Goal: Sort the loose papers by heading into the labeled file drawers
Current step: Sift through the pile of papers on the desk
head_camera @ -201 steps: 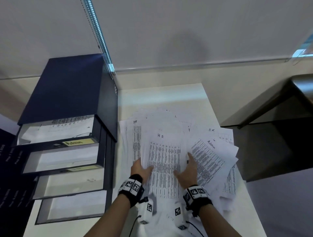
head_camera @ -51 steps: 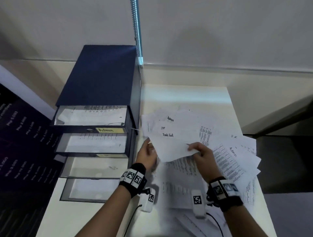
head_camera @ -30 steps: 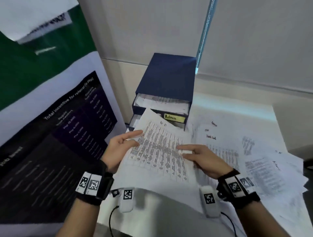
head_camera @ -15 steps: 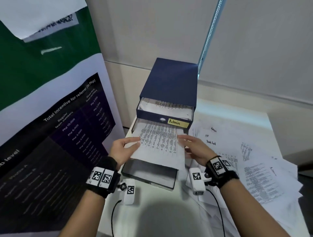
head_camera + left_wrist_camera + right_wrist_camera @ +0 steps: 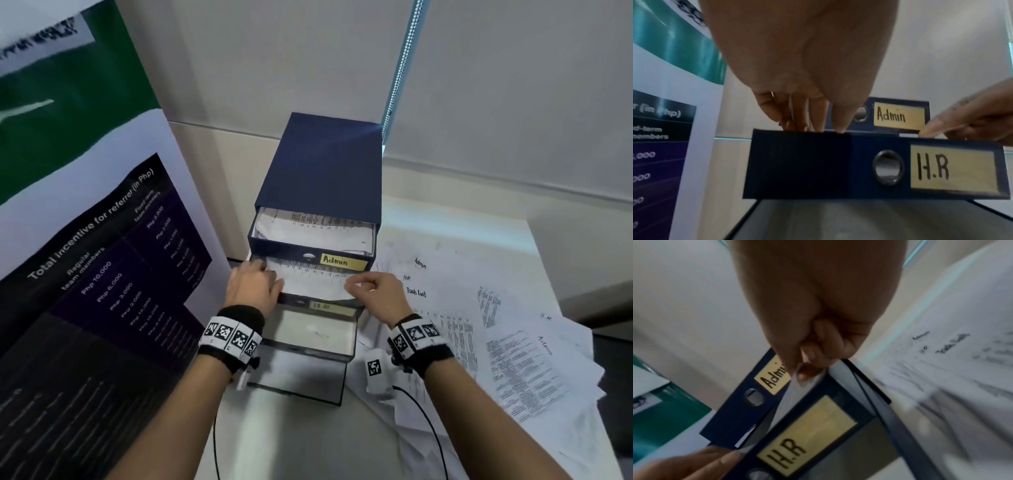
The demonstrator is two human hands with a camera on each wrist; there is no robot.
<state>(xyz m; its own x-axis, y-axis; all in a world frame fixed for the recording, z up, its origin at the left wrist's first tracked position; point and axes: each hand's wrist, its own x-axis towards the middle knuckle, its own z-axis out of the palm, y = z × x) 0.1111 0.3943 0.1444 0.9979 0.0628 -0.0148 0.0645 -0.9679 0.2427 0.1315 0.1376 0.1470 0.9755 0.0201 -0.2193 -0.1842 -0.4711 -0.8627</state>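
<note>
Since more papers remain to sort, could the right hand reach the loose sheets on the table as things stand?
Probably yes: the right hand is beside the loose sheets with nothing between, but it pinches the paper in the H.R drawer.

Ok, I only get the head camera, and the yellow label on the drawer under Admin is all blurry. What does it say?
Observer: The left wrist view reads it clearly: that label says H.R.
Operator: And is the right hand really holding the paper, or just touching it?
Observer: Holding. In the right wrist view the right hand pinches the edge of the sheet between thumb and fingertip, just above the front of the H.R drawer.
</note>
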